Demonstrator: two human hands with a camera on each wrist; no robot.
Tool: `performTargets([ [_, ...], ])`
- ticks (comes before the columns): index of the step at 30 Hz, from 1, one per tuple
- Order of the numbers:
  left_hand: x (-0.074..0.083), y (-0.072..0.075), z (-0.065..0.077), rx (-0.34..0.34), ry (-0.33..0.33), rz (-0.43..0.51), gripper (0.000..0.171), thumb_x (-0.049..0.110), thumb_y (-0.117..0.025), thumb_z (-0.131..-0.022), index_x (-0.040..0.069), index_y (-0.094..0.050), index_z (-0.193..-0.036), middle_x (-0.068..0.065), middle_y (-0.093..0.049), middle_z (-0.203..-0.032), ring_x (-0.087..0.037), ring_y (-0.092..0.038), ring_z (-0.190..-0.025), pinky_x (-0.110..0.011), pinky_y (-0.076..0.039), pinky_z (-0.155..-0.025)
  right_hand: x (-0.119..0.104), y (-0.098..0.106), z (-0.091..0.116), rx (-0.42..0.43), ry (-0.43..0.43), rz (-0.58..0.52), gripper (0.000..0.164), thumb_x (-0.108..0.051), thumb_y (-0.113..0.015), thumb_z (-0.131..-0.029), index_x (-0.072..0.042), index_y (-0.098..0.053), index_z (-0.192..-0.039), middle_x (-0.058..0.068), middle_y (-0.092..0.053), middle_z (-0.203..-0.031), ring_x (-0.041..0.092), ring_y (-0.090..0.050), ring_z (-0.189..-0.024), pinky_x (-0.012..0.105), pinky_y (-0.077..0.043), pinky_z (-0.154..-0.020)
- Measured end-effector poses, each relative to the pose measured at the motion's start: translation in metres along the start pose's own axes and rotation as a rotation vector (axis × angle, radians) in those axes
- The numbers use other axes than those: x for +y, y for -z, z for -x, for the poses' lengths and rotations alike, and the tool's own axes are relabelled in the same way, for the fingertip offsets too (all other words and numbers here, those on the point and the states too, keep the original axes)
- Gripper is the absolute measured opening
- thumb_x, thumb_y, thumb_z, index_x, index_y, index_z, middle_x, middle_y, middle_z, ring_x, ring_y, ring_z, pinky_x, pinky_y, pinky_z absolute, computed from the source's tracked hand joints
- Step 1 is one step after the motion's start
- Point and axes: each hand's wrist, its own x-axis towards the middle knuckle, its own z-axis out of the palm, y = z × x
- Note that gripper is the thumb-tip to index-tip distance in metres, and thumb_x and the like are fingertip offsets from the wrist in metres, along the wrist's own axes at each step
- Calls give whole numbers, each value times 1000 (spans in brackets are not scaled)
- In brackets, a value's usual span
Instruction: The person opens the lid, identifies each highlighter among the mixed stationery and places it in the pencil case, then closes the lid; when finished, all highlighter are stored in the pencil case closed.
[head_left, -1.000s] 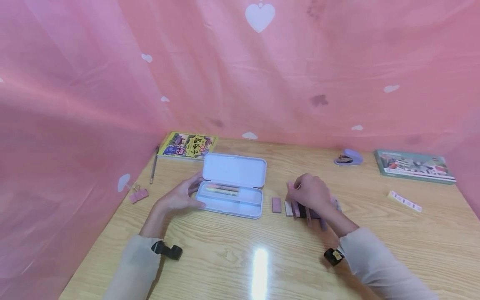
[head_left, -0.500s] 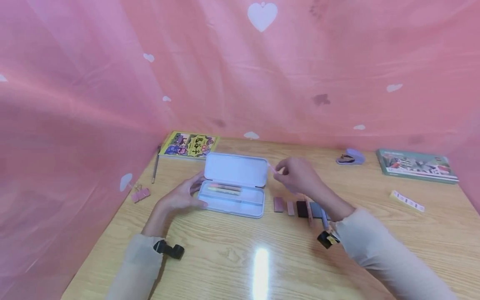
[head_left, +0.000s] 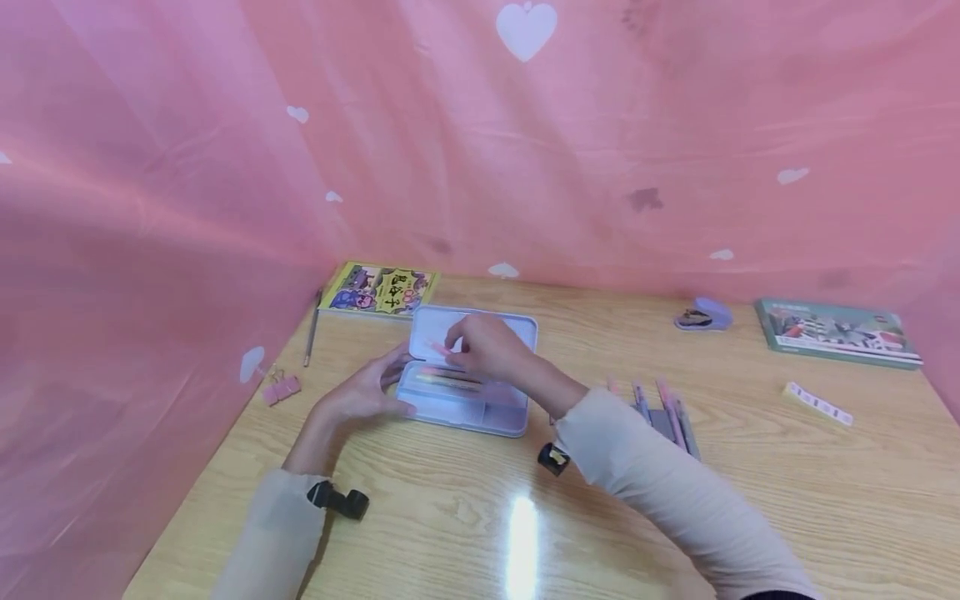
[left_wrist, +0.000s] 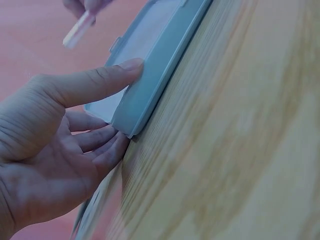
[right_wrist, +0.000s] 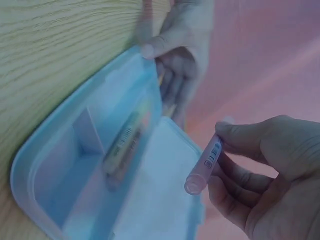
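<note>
A pale blue pencil case (head_left: 442, 409) lies on the table with its lid (right_wrist: 162, 175) hinged up. At its left end, my left hand (head_left: 366, 390) holds the case, thumb (left_wrist: 131, 66) on the front rim and fingers around the end wall. My right hand (head_left: 487, 346) is above the case, in front of the raised lid. Between thumb and fingers it pinches a pink pen (right_wrist: 205, 165), tilted over the case. Inside, pens (right_wrist: 125, 142) lie side by side in the long rear compartment; the front compartments show bare bottoms.
Several pens (head_left: 678, 421) lie to the right, partly behind the right sleeve. A purple stapler (head_left: 705, 314), a green-edged box (head_left: 838, 333) and a patterned white strip (head_left: 817, 403) are farther right. Left are a yellow book (head_left: 382, 290), a pencil (head_left: 311, 333) and pink binder clips (head_left: 281, 389).
My right hand has picked a pink pen from the items on the right and carried it left over the pencil case. My left hand stays at the case's left end.
</note>
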Motion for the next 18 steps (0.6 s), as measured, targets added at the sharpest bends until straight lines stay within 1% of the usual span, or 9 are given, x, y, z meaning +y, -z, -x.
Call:
performTargets([
  [2, 0, 1, 0, 1, 14, -11, 113, 18, -85, -66, 26, -11, -152, -7, -29, -153, -32, -28, -139, -47, -24, -115, -2, -9, -8, -22, 22, 10, 15, -19, -70, -85, -12, -74, -98, -2, -68, -80, 10, -56, -65, 23, -46, -58],
  [3, -3, 2, -1, 6, 20, -23, 114, 21, -85, -65, 27, -12, -152, -6, -28, -153, -31, -29, -139, -46, -25, -115, -2, -14, -12, -37, 32, 13, 16, -19, -69, -85, -13, -74, -99, -3, -69, -80, 10, -56, -65, 22, -46, -59],
  [4, -3, 2, -1, 5, 21, -27, 115, 21, -85, -65, 26, -11, -152, -7, -26, -154, -31, -29, -139, -46, -25, -115, -2, -19, -14, -44, 53, 13, 16, -18, -69, -85, -12, -74, -99, -2, -69, -81, 10, -56, -65, 23, -47, -59],
  [7, -1, 4, -1, 5, 25, -28, 116, 21, -85, -65, 24, -9, -152, -7, -20, -156, -32, -28, -139, -46, -26, -114, -1, -32, -21, -79, 89, 21, 18, -16, -67, -87, -10, -73, -103, 1, -71, -91, 11, -59, -70, 24, -50, -67],
  [9, -1, 4, -1, 4, 23, -24, 116, 19, -85, -66, 24, -8, -152, -8, -19, -156, -32, -27, -139, -45, -26, -115, -1, -41, -24, -95, 107, 44, 18, -15, -67, -87, -9, -73, -103, 2, -72, -94, 13, -61, -75, 25, -52, -71],
  [11, -2, 5, -1, -3, 13, -13, 116, 16, -84, -66, 23, -7, -152, -8, -20, -156, -33, -26, -139, -46, -25, -115, 0, -50, -25, -104, 111, 76, 14, -14, -68, -86, -10, -74, -97, 2, -72, -90, 14, -62, -75, 25, -53, -70],
  [14, -3, 4, -1, -13, 7, 0, 115, 15, -83, -67, 22, -7, -153, -9, -22, -155, -34, -26, -139, -47, -23, -115, 2, -60, -27, -112, 106, 128, 7, -16, -68, -86, -11, -73, -84, -1, -67, -73, 13, -58, -67, 22, -49, -60],
  [16, -3, 3, -1, -14, 5, 5, 114, 14, -83, -67, 21, -8, -153, -9, -22, -155, -34, -26, -139, -47, -23, -115, 4, -64, -28, -112, 91, 147, 10, -17, -68, -86, -13, -71, -77, -4, -61, -65, 12, -53, -62, 21, -45, -56],
  [18, -3, 3, -2, -14, 2, 7, 114, 15, -83, -67, 21, -9, -153, -9, -22, -155, -34, -27, -139, -47, -23, -115, 5, -67, -29, -116, 74, 158, 11, -17, -68, -86, -14, -70, -75, -5, -58, -63, 11, -50, -61, 21, -43, -56],
])
